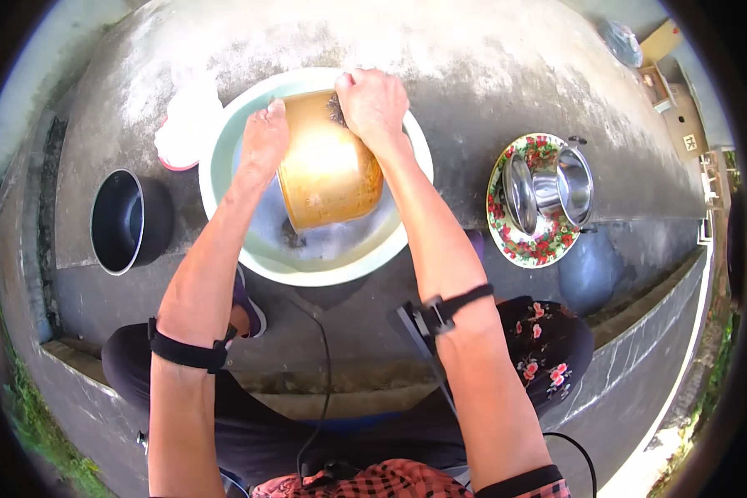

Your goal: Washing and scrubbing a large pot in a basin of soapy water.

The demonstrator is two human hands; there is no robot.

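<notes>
Steel cookware (548,189) on floral tray (526,250), black pot (133,222) apart

fingers of the left hand (265,137) are largely concealed against the brownish pot (330,170), while the right hand (375,104) covers most of the dark scrubber (334,109). a dark patch (291,237) in the pale basin (324,275) is too blurred to identify. the white item (193,118) beside the basin is overexposed, obscuring its detail; the lower edge cuts off the plaid shirt (394,480).
</notes>
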